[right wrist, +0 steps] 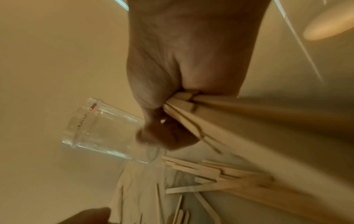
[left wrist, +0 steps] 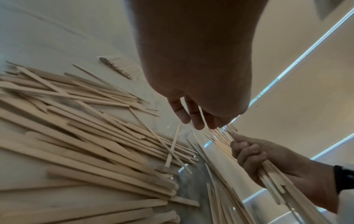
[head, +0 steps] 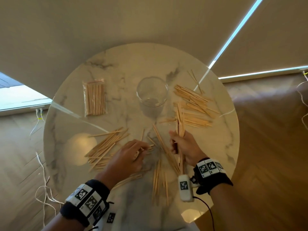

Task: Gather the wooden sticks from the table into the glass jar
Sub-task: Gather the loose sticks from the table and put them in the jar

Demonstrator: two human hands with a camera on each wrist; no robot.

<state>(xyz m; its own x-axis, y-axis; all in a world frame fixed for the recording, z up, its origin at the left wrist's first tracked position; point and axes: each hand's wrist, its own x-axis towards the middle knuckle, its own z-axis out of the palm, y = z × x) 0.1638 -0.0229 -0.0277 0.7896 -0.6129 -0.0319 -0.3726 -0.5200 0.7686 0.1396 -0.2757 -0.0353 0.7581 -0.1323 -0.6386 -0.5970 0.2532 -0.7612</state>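
Over at the left of the frame, a sealed packet (head: 94, 99) of sticks lies on the round marble table (head: 116, 67). Lower down, the left hand (head: 129, 157) reaches into loose wooden sticks (head: 103, 147), fingers bent (whether they pinch any, I cannot tell). Centre, the glass jar (head: 152, 92) stands empty. Right of it, the right hand (head: 183, 145) fists a bundle (head: 180, 124) upright.

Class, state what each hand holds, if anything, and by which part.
Right hand grips a bundle of wooden sticks around its middle. Left hand pinches a few sticks; where is hidden.
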